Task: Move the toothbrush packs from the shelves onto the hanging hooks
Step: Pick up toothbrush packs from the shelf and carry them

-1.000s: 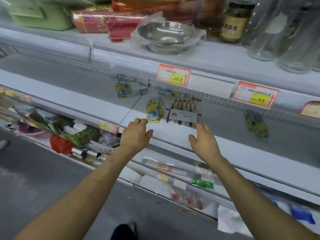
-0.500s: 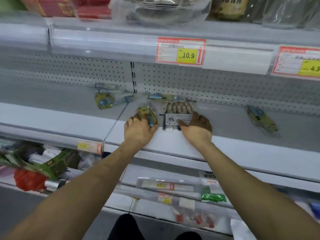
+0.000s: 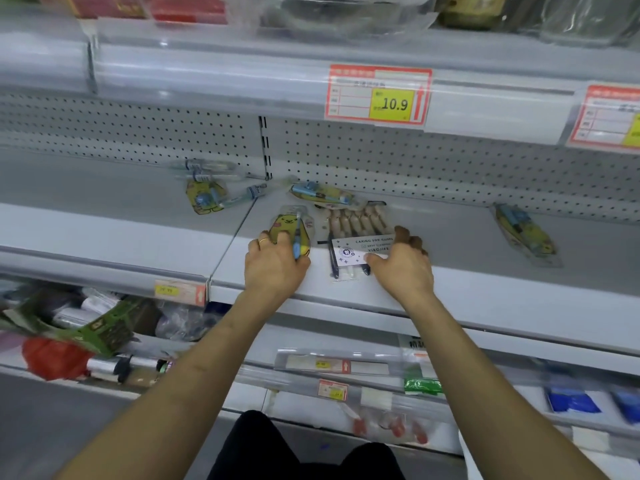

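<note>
- Left hand (image 3: pixel 275 268) rests palm-down on the grey shelf (image 3: pixel 467 271), fingers curled loosely over the lower end of a yellow cartoon toothbrush pack (image 3: pixel 291 232); whether the pack is actually gripped cannot be told. A gold ring (image 3: pixel 263 241) sits on one finger.
- That pack lies flat with its long axis running front to back, its blue brush pointing toward the pegboard (image 3: pixel 433 168); most of it shows just beyond the fingertips.
- Right hand (image 3: pixel 403 263) lies spread over the right edge of a clear multi-brush pack (image 3: pixel 353 237), thumb on its white label, fingers curled at the far side.
- Its brushes also run front to back, heads away from the person, handles near the shelf edge.
- Farther back, another yellow pack (image 3: pixel 322 195) lies crosswise against the pegboard.
- More packs lie to the left (image 3: pixel 207 199) and, well apart, to the right (image 3: pixel 524 233).
- Above hangs a price tag (image 3: pixel 379 95) reading 10.9.
</note>
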